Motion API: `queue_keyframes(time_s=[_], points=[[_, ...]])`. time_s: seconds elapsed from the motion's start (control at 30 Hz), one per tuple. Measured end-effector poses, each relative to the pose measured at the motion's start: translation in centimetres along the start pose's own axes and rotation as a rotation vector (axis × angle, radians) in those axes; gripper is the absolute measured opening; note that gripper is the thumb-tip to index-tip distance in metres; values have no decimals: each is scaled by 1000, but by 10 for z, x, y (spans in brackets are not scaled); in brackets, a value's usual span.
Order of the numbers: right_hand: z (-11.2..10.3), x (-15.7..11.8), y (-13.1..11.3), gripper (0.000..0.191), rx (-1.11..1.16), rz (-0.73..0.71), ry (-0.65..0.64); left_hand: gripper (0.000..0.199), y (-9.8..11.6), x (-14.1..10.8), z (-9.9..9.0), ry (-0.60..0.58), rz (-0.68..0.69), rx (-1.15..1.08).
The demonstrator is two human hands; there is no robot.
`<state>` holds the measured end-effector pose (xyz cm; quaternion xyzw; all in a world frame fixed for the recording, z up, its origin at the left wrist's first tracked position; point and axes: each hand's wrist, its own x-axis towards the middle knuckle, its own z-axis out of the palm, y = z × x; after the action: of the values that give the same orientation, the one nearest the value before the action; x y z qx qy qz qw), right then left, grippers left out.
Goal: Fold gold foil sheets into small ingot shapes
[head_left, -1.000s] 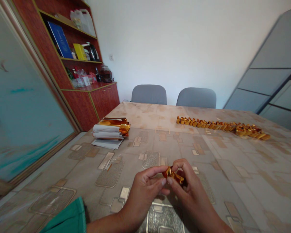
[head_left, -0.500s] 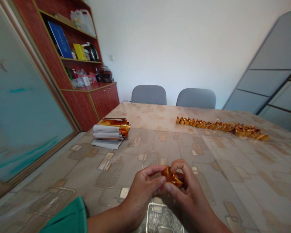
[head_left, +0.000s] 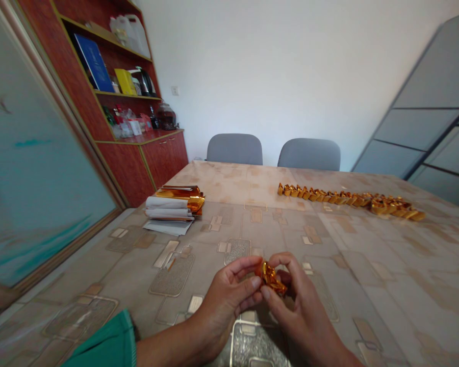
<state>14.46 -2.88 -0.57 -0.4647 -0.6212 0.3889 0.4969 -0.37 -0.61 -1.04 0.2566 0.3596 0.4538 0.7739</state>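
Between my two hands is a small piece of folded gold foil paper, shiny and creased, held just above the table. My left hand pinches its left end between thumb and fingers. On its right side, my right hand grips it with the thumb below and the index finger curled over the top. The fingers cover part of the paper. A long row of folded gold paper pieces lies at the far right of the table. Toward the left sits a stack of gold and white paper sheets.
The table has a patterned cover. Two grey chairs stand behind it against the wall. A red-brown cabinet with shelves of bottles and boxes is at the left, beside a frosted glass door.
The gold paper has turned slightly between my fingers and shows more creases on its upper side. My fingers have shifted a little; both hands stay in the same place.
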Motion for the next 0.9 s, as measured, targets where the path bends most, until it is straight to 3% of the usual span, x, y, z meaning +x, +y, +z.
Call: queue_keyframes(time_s=[0.13, 0.4, 0.63, 0.9], points=[[1, -1, 5, 9, -49, -6, 54, 42, 1, -2, 1, 14, 6, -12], [-1, 0, 4, 2, -86, -56, 6, 40, 3, -2, 2, 61, -18, -8], [-4, 1, 1, 11, -240, -178, -12, 40, 0, -2, 2, 40, -17, 4], [-2, 1, 2, 10, -271, -178, 30, 39, -1, -2, 2, 101, 8, 19]])
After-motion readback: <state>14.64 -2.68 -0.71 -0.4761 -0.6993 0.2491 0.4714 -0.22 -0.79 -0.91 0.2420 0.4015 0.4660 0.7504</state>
